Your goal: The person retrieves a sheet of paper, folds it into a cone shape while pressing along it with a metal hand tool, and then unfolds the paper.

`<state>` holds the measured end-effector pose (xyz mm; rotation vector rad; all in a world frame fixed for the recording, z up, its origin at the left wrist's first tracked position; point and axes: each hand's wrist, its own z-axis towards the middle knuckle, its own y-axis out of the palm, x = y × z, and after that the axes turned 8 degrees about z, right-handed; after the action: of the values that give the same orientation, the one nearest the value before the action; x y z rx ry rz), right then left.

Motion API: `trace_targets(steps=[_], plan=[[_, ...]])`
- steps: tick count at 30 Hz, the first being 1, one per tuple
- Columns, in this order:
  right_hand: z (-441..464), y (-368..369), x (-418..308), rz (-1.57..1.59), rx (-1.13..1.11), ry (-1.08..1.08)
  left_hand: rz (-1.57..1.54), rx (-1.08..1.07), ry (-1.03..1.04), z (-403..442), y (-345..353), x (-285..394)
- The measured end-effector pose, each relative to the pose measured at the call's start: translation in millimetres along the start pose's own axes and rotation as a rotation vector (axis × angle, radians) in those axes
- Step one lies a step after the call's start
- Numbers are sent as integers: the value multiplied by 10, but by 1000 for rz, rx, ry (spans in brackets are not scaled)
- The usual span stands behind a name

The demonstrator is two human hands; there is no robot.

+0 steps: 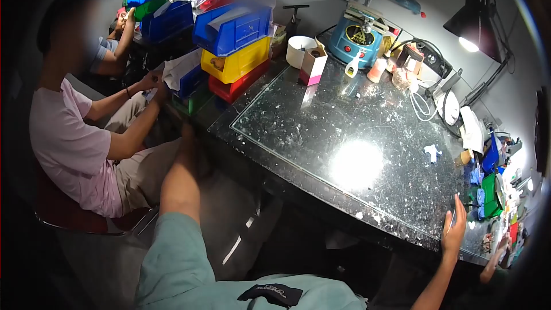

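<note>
One bare right hand [453, 233] stands upright at the near right edge of a black table [298, 132], its fingers extended and slightly parted; a thin pale streak [453, 220] shows among them, and whether it is something held cannot be told. The left hand is out of view. Nearest to the right hand, just beyond its fingertips, sits a green bin [490, 196], with a crumpled blue piece [480, 197] beside it. The bin looks like stiff, light plastic, best gripped by its upper rim; the blue piece appears soft and limp, suited to a pinch. Farther in on the table lies a white scrap [432, 154], seemingly light, best lifted by a fold. At left, a co-worker [74, 143] sits beside stacked bins [238, 57].
</note>
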<state>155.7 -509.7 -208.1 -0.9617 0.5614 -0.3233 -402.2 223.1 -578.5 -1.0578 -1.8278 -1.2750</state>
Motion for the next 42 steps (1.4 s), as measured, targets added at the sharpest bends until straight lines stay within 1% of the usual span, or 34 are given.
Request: trace_targets(steps=[1, 3, 4, 7, 13, 14, 16, 19, 20, 21, 23, 26, 29, 30, 32, 34, 36, 38, 40, 42], plan=[[-56, 30, -9, 37, 20, 36, 40, 81, 2, 57, -22, -8], [-78, 64, -29, 83, 55, 101, 29, 150, -16, 220, -181, -5], [-70, 79, -32, 72, 54, 95, 22, 187, -28, 256, -252, -17], [-45, 86, -46, 46, 51, 76, 141, 213, 113, 305, -275, -101], [-48, 90, -48, 59, 40, 99, -32, -16, 195, 137, -308, 10], [-53, 90, -46, 60, 40, 99, -96, -5, 145, 46, -279, 55], [-54, 84, -37, 61, 40, 96, -225, 18, 46, -405, 9, 278], [-69, 77, -47, 71, 34, 114, -56, 108, 54, -560, 156, 306], [-74, 79, -48, 77, 30, 115, -35, 96, 66, -580, 141, 325], [-78, 76, -52, 83, 28, 117, -16, 82, 80, -421, 16, 246], [-78, 69, -55, 94, 26, 122, 62, 83, 95, -388, -81, 209], [-81, 65, -71, 98, 21, 131, 233, 112, 87, -569, -167, 346], [-79, 63, -51, 75, 4, 120, 383, 129, 92, -742, -396, 485], [-80, 66, -38, 74, 6, 121, 425, 140, 120, -822, -505, 519], [-83, 72, -21, 76, 4, 121, 580, 262, 207, -1001, -733, 582], [-65, 84, -4, 65, -8, 128, 787, 461, 299, -1044, -996, 620], [-64, 81, -36, 48, -9, 141, 960, 643, 314, -1086, -1175, 721], [-58, 88, -36, 45, -20, 143, 1073, 698, 382, -1364, -1146, 893], [-62, 80, -23, 32, -27, 142, 1145, 632, 531, -1927, -757, 1081], [-61, 72, -11, 49, -41, 152, 1352, 654, 579, -2012, -773, 1049]])
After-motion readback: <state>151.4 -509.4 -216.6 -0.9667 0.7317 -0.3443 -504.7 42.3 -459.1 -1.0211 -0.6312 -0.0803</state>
